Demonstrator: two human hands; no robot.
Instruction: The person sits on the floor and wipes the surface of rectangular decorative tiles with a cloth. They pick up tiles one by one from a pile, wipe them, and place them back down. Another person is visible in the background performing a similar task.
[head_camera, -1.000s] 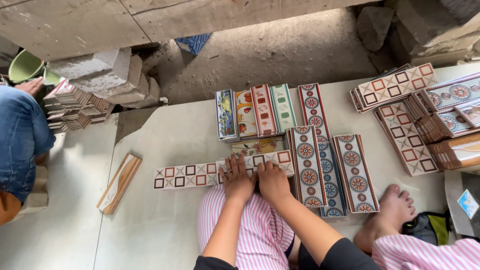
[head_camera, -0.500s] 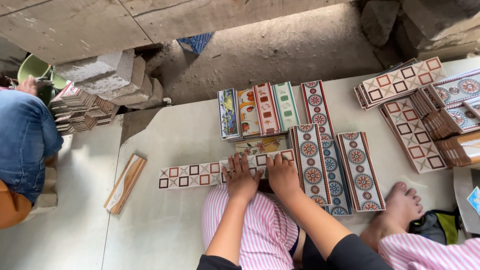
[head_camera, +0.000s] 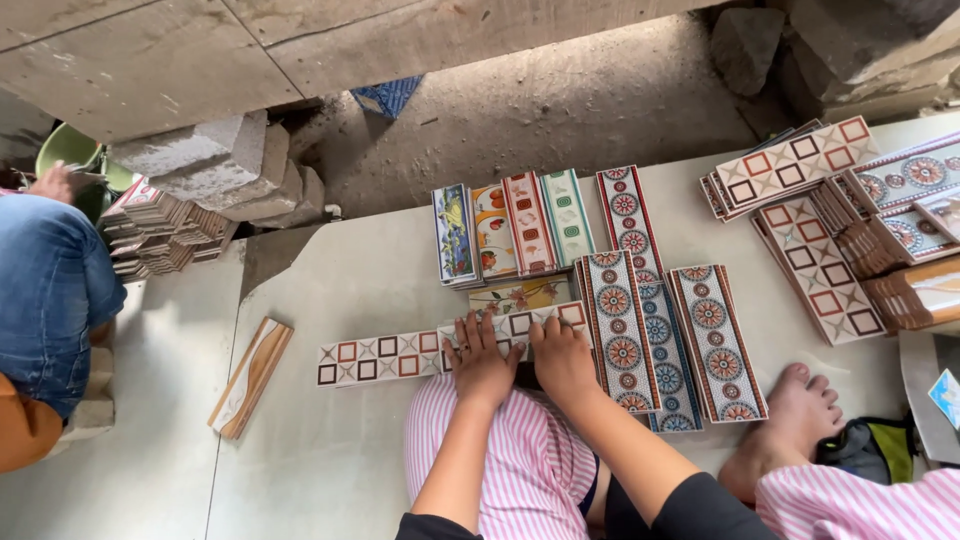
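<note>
Head view: the left hand (head_camera: 480, 362) and right hand (head_camera: 562, 358) lie side by side, palms down and fingers spread, gripping nothing, pressed flat on a long glazed border tile (head_camera: 515, 327) patterned with red and brown squares, at lower centre of the frame. It adjoins a matching tile strip (head_camera: 378, 357) to its left on the smooth pale worktop (head_camera: 330, 450). Rectangular medallion tiles (head_camera: 614, 330) lie just right.

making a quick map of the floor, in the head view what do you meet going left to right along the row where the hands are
wood-grain tile → square-pattern border tile → left hand → right hand → medallion tile with red edges → blue medallion tile → second red-edged medallion tile → bare foot
</note>
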